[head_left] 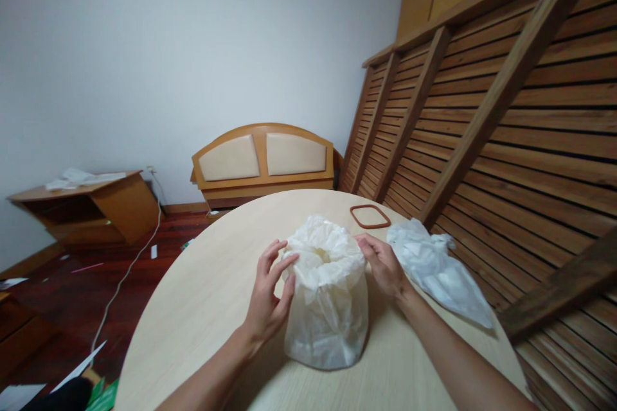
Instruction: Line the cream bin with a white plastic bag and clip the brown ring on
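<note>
A white container lined with a thin white plastic bag (326, 295) stands on the round light-wood table (202, 295). My left hand (267, 295) pinches the bag's folded-over rim on its left side, thumb and fingers closed on the plastic. Over on the right side, my right hand (384, 264) grips the rim in the same way. The bag's edge is bunched around the opening.
A second crumpled white plastic bag (436, 270) lies to the right on the table. A brown rectangular ring (369, 216) lies at the far edge. Slatted wooden bed frames (506, 122) lean along the right. A headboard (263, 164) and a low cabinet (81, 209) stand by the wall.
</note>
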`<state>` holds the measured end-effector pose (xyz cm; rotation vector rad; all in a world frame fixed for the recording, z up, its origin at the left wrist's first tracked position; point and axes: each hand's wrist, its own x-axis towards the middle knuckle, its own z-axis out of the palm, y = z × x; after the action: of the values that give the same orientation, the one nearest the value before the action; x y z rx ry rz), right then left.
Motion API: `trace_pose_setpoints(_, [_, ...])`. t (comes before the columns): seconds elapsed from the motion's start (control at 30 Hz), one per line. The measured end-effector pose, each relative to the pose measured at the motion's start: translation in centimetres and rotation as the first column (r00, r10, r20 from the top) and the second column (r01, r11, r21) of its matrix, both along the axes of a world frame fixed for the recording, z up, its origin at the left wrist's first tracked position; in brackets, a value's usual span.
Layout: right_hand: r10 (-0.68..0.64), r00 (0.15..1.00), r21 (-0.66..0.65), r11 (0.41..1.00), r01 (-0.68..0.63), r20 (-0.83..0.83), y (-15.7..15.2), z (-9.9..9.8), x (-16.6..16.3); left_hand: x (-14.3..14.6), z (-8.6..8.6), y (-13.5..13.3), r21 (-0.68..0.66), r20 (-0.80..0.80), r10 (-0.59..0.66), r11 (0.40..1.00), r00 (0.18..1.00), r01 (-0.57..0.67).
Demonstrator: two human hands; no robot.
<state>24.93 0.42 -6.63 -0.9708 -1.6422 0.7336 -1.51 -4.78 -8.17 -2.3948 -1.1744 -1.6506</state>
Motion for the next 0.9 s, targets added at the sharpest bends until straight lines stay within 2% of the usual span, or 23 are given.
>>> trace_pose_setpoints(0.1, [-0.018, 0.999, 0.009, 1.000, 0.017, 0.044, -0.1, 0.1, -0.2, -0.2, 0.8, -0.8, 0.132, -0.032, -0.032, 0.991, 0.999, 0.036])
trace_pose_setpoints(0.17, [-0.023, 0.998, 0.018, 1.000, 0.022, 0.064, -0.2, 0.3, -0.3, 0.1, 1.3, -1.4, 0.237, -0.124, -0.063, 0.967, 0.990, 0.091])
trace_pose_setpoints(0.23, [-0.025, 0.997, 0.038, 0.999, 0.022, 0.078, -0.2, 0.4, -0.3, 0.5, 1.6, -1.9, 0.279, -0.207, -0.056, 0.954, 0.977, 0.113])
trace_pose_setpoints(0.33, [-0.031, 0.995, 0.104, 0.994, 0.021, 0.096, -0.3, 0.6, -0.3, 0.9, 1.5, -1.7, 0.292, -0.225, -0.010, 0.953, 0.974, 0.077])
trace_pose_setpoints(0.5, [-0.012, 0.985, 0.227, 0.973, -0.028, 0.171, -0.7, 0.7, -0.3, -0.2, 1.0, 0.0, 0.270, -0.129, 0.082, 0.962, 0.988, -0.044])
trace_pose_setpoints(0.67, [0.053, 0.941, 0.354, 0.919, -0.177, 0.333, -1.3, 0.6, -0.8, -1.3, 1.0, 0.9, 0.211, 0.015, 0.189, 0.959, 0.982, -0.188])
trace_pose_setpoints(0.8, [0.133, 0.878, 0.367, 0.872, -0.324, 0.460, -1.7, 0.7, -1.3, -0.9, 1.1, 0.0, 0.254, -0.048, 0.133, 0.960, 0.990, -0.117])
trace_pose_setpoints(0.87, [0.121, 0.892, 0.342, 0.894, -0.289, 0.435, -1.6, 0.6, -1.2, -0.6, 1.2, -0.4, 0.262, -0.102, 0.102, 0.963, 0.990, -0.072])
trace_pose_setpoints(0.9, [0.079, 0.914, 0.324, 0.920, -0.221, 0.398, -1.3, 0.5, -0.9, -0.5, 1.2, -0.5, 0.260, -0.118, 0.093, 0.964, 0.989, -0.059])
